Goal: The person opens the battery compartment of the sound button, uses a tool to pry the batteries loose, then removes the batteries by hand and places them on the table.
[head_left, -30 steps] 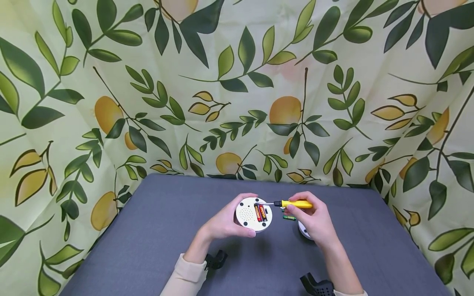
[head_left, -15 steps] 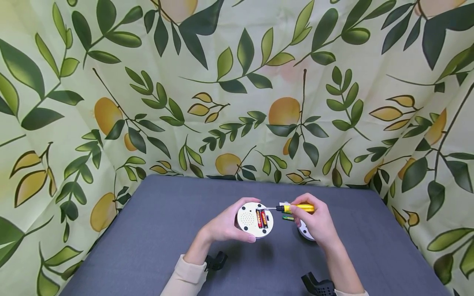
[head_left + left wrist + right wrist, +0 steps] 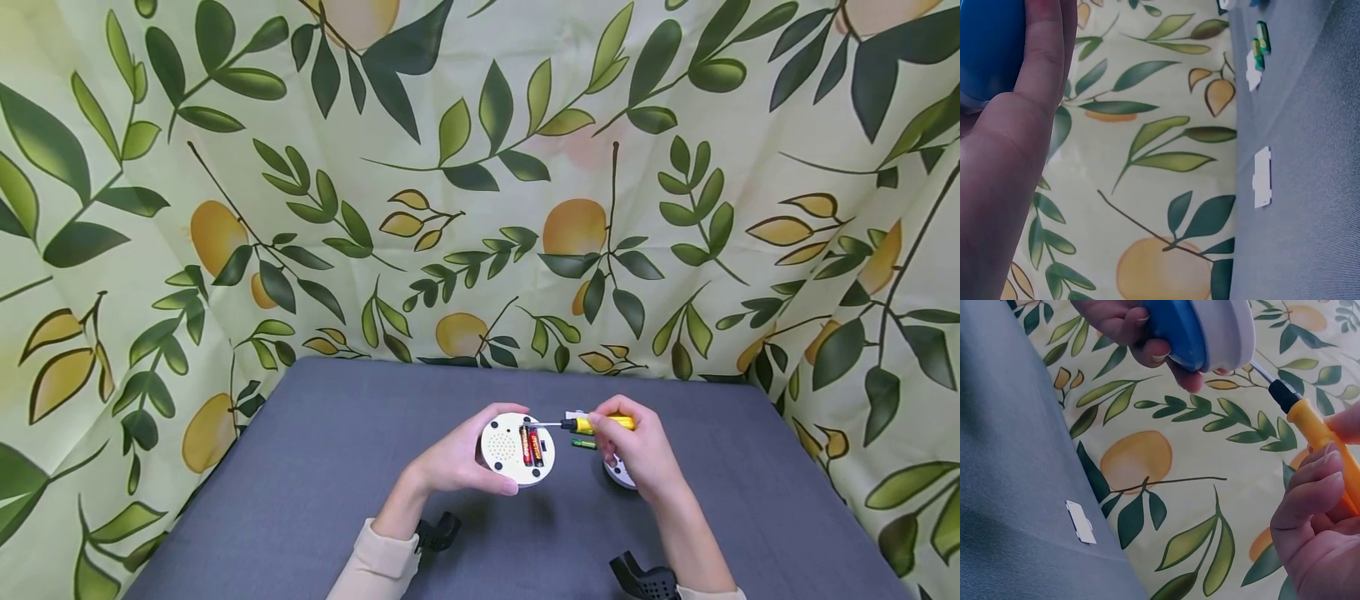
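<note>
My left hand (image 3: 457, 458) grips a round white device (image 3: 504, 448) by its rim, raised over the table, its underside with holes and dark feet toward me. Two red batteries (image 3: 532, 447) lie side by side in its uncovered compartment. In the right wrist view the device's other side is blue (image 3: 1175, 331). My right hand (image 3: 637, 450) pinches the yellow handle of a screwdriver (image 3: 581, 425), held nearly level. Its metal shaft reaches to the device, the tip at the top end of the batteries. In the left wrist view, the batteries are hidden.
Beyond my right hand lie green batteries (image 3: 584, 443) and a small white cover (image 3: 576, 414). A second round white device (image 3: 619, 473) sits partly behind that hand. Another white cover (image 3: 1262, 177) lies on the grey table (image 3: 375, 408). Patterned cloth (image 3: 480, 208) hangs behind.
The device and the screwdriver have come slightly lower in the head view, and the device has turned a little. The screwdriver tip has stayed near the top of the batteries.
</note>
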Tool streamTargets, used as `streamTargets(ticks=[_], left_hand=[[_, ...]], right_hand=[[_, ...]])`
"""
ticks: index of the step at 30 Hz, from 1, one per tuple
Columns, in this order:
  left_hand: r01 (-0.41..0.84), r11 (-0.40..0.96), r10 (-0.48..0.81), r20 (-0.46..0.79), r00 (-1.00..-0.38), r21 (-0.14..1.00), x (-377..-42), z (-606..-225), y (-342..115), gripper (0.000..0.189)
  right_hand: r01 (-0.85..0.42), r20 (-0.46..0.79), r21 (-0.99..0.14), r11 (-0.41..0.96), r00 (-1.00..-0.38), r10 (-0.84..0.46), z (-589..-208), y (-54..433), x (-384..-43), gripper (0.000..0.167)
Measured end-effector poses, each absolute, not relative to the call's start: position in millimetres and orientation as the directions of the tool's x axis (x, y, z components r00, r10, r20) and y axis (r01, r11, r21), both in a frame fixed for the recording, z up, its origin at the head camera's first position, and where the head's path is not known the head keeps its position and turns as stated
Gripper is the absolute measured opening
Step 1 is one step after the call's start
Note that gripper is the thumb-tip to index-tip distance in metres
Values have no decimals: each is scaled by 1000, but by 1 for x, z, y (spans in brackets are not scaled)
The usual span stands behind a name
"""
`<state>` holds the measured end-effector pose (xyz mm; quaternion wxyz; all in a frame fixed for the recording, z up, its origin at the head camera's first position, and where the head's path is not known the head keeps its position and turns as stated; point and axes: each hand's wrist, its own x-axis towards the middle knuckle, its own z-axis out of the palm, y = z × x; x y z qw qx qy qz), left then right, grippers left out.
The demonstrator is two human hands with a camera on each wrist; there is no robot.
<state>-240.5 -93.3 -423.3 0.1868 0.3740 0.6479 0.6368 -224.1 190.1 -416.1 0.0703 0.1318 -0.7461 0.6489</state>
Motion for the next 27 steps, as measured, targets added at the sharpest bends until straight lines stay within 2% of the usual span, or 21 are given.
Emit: streamTargets(ticks=[10, 22, 27], left_hand=[[248, -110, 709, 251, -659, 963, -241, -423, -95, 86], [284, -89, 664, 270, -698, 955, -244, -422, -99, 88], [288, -81, 654, 269, -707, 954, -245, -423, -101, 89]], right_hand=[[-264, 267, -964, -35, -956, -124, -418, 186, -224, 14], [-341, 350, -934, -105, -933, -87, -408, 187, -220, 23], [-329, 338, -939, -103, -937, -84, -408, 191, -215, 20]])
